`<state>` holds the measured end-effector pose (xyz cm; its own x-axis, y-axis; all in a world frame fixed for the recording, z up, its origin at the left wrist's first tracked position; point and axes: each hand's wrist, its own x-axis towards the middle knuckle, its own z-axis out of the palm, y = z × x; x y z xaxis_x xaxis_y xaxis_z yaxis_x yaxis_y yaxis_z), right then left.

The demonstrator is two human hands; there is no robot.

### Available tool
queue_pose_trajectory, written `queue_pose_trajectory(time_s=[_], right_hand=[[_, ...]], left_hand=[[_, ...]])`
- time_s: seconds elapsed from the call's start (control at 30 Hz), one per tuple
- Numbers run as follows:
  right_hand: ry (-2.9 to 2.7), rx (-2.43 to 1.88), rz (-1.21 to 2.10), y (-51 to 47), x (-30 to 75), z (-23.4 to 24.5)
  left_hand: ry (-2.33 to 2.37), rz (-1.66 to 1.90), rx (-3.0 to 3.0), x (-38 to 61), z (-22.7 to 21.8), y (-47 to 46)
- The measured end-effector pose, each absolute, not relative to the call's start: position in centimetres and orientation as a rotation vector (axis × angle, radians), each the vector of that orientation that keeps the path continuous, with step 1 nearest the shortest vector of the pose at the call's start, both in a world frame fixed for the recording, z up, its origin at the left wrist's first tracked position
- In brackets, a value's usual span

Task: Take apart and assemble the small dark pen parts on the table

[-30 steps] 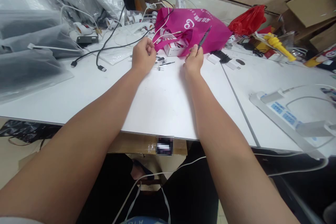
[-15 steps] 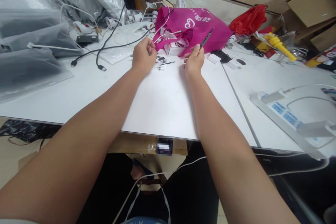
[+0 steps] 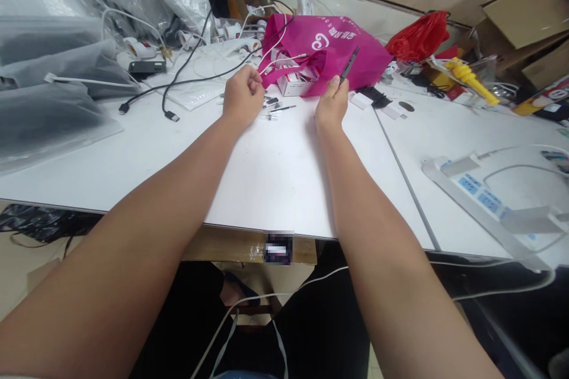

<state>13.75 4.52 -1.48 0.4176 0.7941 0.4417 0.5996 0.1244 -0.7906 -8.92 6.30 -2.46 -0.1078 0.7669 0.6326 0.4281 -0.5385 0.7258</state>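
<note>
My right hand [image 3: 333, 102] is closed around the lower end of a dark, slim pen [image 3: 350, 64], which points up and away to the right in front of the pink bag. My left hand [image 3: 243, 93] rests at the table with its fingers curled together. Whatever those fingers pinch, if anything, is hidden. Just right of the left hand lie several small loose parts, among them a thin dark rod [image 3: 283, 108] and small clear pieces [image 3: 270, 118]. Behind them stands a small white and red box [image 3: 294, 88] with its top open, partly inside the bag's handle.
A pink cloth bag [image 3: 351, 35] lies behind my hands. Black cables [image 3: 171, 115] and grey plastic pouches [image 3: 48, 124] are on the left. To the right are small white boxes [image 3: 361, 100], a red plastic bag [image 3: 420, 35] and a white power strip [image 3: 484, 192].
The fingers of my right hand have drawn in around the pen, and the hand has turned slightly. My left hand stays almost where it was.
</note>
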Motion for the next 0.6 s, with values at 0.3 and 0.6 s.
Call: queue_pose_trajectory(time_s=[0.3, 0.6], right_hand=[[-1.57, -1.835, 0.131, 2.0, 14.0, -1.0], [-1.368, -1.97, 0.107, 3.3, 16.1, -3.2]], left_hand=[[1.411, 1.924, 1.753, -11.1, -2.6, 8.4], [1.407, 1.82, 1.738, -11.2, -2.3, 8.3]])
